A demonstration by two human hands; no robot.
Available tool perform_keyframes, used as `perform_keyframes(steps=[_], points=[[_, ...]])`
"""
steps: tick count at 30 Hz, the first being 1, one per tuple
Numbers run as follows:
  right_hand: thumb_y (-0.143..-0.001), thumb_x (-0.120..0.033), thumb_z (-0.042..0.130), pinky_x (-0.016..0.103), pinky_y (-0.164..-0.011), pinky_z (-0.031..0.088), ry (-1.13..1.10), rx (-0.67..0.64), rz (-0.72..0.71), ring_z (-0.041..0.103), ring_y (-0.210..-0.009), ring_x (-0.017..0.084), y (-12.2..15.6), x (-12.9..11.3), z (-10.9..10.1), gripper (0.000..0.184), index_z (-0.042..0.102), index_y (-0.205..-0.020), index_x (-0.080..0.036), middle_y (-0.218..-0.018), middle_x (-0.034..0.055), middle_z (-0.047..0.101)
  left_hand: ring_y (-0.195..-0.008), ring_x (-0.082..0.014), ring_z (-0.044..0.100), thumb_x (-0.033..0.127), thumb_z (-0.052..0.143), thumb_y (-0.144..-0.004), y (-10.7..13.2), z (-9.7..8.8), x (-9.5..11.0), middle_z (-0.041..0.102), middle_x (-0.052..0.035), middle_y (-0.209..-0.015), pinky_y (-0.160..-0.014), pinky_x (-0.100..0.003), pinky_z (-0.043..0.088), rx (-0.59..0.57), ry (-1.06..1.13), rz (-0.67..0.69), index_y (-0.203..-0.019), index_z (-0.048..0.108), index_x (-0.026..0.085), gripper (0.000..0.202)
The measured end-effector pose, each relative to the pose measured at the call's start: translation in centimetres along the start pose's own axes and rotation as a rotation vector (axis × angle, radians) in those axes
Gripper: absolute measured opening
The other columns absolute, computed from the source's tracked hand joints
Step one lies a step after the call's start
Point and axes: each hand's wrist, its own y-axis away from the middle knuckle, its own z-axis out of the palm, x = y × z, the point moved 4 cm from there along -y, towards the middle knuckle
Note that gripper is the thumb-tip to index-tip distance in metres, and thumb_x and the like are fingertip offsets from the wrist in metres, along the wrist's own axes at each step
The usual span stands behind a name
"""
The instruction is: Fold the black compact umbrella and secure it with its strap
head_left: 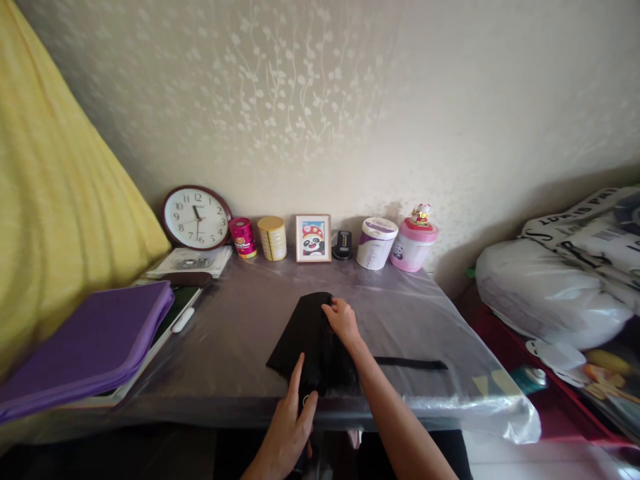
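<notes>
Pinching black fabric (303, 327) mid-frame with our right hand (343, 320), our left hand (289, 423) gripping its lower end

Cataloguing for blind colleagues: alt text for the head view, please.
Right hand holding the far end of a black soft-looking item, left hand at its near end, on a plastic-covered table; behind, a round clock and framed panda picture.

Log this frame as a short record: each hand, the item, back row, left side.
Left hand: at the black item's near edge; grip unclear
Right hand: pinching its far edge
Surface: plastic-covered table
Back row, left to right: clock, pink can, yellow-lidded canister, panda picture, black object, two tubs
Left side: purple folder
</notes>
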Motion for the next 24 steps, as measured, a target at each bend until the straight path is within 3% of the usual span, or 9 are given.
perform_keyframes(steps=[8, 12, 17, 20, 24], points=[[-0.083, -0.029, 0.051, 0.022, -0.064, 0.042, 0.048, -0.029, -0.042, 0.065, -0.075, 0.017, 0.7, -1.3, 0.4, 0.03, 0.059, -0.107, -0.013, -0.075, 0.0043, 0.07, -0.032, -0.0098, 0.045, 0.046, 0.034, -0.089, -0.2, 0.0, -0.1, 0.043, 0.0111, -0.049, -0.038, -0.022, 0.042, -0.002, -0.011, -0.007, -0.141, 0.0, 0.029, 0.064], [-0.088, -0.028, 0.044, 0.023, -0.068, 0.043, 0.147, -0.036, -0.157, 0.065, -0.077, 0.016, 2.1, -2.5, 1.3, 0.028, 0.057, -0.11, -0.018, -0.076, 0.0022, 0.07, -0.033, -0.0103, 0.045, 0.046, 0.034, -0.089, -0.2, -0.1, -0.1, 0.042, 0.011, -0.049, -0.038, -0.022, 0.043, -0.008, -0.009, -0.01, -0.141, 0.001, 0.03, 0.064], [-0.088, -0.023, 0.044, 0.025, -0.072, 0.044, 0.321, 0.046, -0.354, 0.063, -0.085, 0.017, 4.7, -3.8, 2.8, 0.026, 0.056, -0.111, -0.021, -0.093, 0.0038, 0.068, -0.035, -0.0111, 0.045, 0.05, 0.035, -0.088, -0.3, -0.3, -0.7, 0.045, 0.0094, -0.049, -0.041, -0.023, 0.043, 0.005, -0.038, -0.019, -0.142, 0.002, 0.025, 0.068], [-0.088, -0.021, 0.044, 0.026, -0.074, 0.043, 0.383, 0.056, -0.487, 0.06, -0.086, 0.017, 6.0, -4.4, 3.4, 0.023, 0.057, -0.106, -0.022, -0.091, 0.0038, 0.067, -0.035, -0.0124, 0.046, 0.052, 0.036, -0.086, -0.4, -0.3, -1.2, 0.047, 0.0078, -0.049, -0.04, -0.024, 0.042, 0.02, -0.073, -0.049, -0.142, 0.003, 0.019, 0.073], [-0.088, -0.02, 0.045, 0.027, -0.074, 0.044, 0.39, 0.036, -0.545, 0.059, -0.082, 0.017, 7.0, -4.8, 3.7, 0.022, 0.057, -0.106, -0.021, -0.086, 0.0035, 0.065, -0.034, -0.0123, 0.046, 0.051, 0.038, -0.086, -0.3, -0.3, -1.2, 0.05, 0.0067, -0.053, -0.036, -0.023, 0.04, 0.061, -0.085, -0.042, -0.141, -0.006, 0.019, 0.077]])
